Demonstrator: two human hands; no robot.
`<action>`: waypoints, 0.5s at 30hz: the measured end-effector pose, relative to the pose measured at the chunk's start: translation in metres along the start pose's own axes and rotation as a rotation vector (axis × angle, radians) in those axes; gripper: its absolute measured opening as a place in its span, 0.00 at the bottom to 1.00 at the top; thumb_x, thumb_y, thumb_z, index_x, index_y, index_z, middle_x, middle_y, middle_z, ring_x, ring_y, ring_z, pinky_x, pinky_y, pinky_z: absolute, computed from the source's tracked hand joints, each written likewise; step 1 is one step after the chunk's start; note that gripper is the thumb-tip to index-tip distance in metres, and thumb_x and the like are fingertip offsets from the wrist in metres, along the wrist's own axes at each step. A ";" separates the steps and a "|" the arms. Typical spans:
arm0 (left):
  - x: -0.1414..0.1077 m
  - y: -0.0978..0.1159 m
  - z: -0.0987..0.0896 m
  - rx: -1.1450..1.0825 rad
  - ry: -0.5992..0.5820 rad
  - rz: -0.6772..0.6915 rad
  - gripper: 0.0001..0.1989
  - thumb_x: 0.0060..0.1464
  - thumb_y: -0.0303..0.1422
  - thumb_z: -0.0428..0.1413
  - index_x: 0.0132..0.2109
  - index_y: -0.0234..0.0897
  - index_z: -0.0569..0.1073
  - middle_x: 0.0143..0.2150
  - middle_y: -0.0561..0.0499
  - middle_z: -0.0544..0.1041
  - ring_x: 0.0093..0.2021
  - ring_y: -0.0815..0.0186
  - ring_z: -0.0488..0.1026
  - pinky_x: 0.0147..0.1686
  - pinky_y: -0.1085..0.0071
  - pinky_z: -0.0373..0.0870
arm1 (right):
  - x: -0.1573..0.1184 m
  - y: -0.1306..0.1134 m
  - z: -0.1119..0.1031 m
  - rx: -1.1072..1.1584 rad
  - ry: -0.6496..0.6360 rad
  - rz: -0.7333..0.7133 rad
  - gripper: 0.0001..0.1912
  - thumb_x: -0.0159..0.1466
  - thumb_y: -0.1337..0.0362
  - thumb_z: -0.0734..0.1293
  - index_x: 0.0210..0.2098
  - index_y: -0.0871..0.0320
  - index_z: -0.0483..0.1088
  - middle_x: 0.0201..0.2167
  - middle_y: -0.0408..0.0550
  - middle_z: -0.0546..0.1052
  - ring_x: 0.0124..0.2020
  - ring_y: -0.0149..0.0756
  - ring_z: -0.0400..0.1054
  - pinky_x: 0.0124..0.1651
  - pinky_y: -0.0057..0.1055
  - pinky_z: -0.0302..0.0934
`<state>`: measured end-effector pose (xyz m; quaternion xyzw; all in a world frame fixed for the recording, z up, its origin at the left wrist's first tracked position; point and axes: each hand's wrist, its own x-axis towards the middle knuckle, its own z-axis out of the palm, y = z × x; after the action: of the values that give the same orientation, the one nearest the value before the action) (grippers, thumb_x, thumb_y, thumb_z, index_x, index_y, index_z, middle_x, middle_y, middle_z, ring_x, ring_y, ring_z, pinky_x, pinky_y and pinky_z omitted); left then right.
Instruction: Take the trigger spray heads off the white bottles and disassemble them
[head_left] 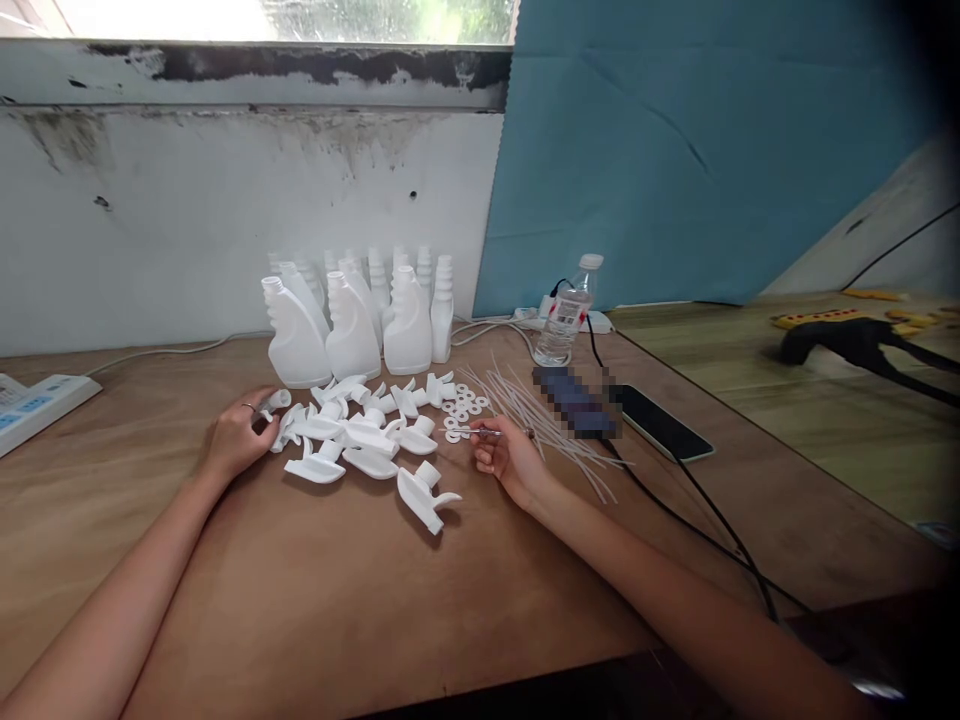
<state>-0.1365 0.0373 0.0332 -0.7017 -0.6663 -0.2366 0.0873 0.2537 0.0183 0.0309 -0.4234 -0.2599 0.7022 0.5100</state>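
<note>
My left hand (pixel 238 437) is closed around a white spray trigger head (pixel 279 400), its round collar poking out past the thumb. A slim metal pick-like tool (pixel 474 431) is pinched in my right hand (pixel 511 462). Its tip points left, at the near edge of a small heap of white ring washers (pixel 463 405); whether it touches one I cannot tell. Between my hands lies a pile of white spray trigger heads (pixel 369 436). One separate trigger head (pixel 426 497) rests nearer to me. Thin white tubes (pixel 536 415) are spread beside and beyond my right hand.
White spray bottles (pixel 352 330) stand upright in rows by the wall. A clear water bottle (pixel 562 325), a blurred dark item (pixel 576 402) and a phone (pixel 664 422) with cables are on the right. A power strip (pixel 45 410) lies at the left edge.
</note>
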 end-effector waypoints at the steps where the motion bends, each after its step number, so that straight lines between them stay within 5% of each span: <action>1: 0.000 0.002 -0.001 -0.003 -0.023 0.006 0.21 0.56 0.33 0.52 0.58 0.37 0.67 0.57 0.49 0.71 0.54 0.61 0.69 0.52 0.70 0.64 | 0.000 0.000 0.000 0.001 0.001 0.001 0.10 0.50 0.60 0.66 0.28 0.60 0.67 0.20 0.40 0.68 0.15 0.22 0.53 0.18 0.22 0.43; 7: -0.002 0.002 -0.007 -0.049 -0.076 -0.096 0.23 0.55 0.33 0.51 0.58 0.38 0.66 0.43 0.50 0.75 0.40 0.61 0.72 0.41 0.69 0.66 | 0.001 0.000 -0.001 -0.006 0.000 -0.003 0.10 0.50 0.59 0.67 0.28 0.60 0.67 0.20 0.40 0.68 0.15 0.22 0.54 0.18 0.22 0.44; 11: 0.000 -0.002 -0.004 -0.080 0.019 -0.138 0.21 0.51 0.30 0.53 0.54 0.34 0.70 0.34 0.51 0.74 0.36 0.63 0.70 0.38 0.71 0.66 | -0.001 0.003 0.001 -0.022 -0.008 -0.014 0.11 0.51 0.59 0.66 0.29 0.60 0.67 0.20 0.40 0.68 0.15 0.22 0.54 0.17 0.21 0.44; 15: -0.001 0.000 -0.001 -0.126 0.173 -0.146 0.17 0.51 0.29 0.52 0.49 0.33 0.71 0.36 0.52 0.72 0.31 0.68 0.67 0.37 0.72 0.67 | 0.000 0.000 0.003 -0.079 0.010 -0.133 0.12 0.52 0.58 0.68 0.32 0.57 0.64 0.23 0.40 0.72 0.14 0.23 0.55 0.16 0.21 0.46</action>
<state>-0.1364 0.0356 0.0339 -0.6324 -0.6894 -0.3434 0.0828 0.2516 0.0181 0.0327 -0.4284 -0.3125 0.6538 0.5397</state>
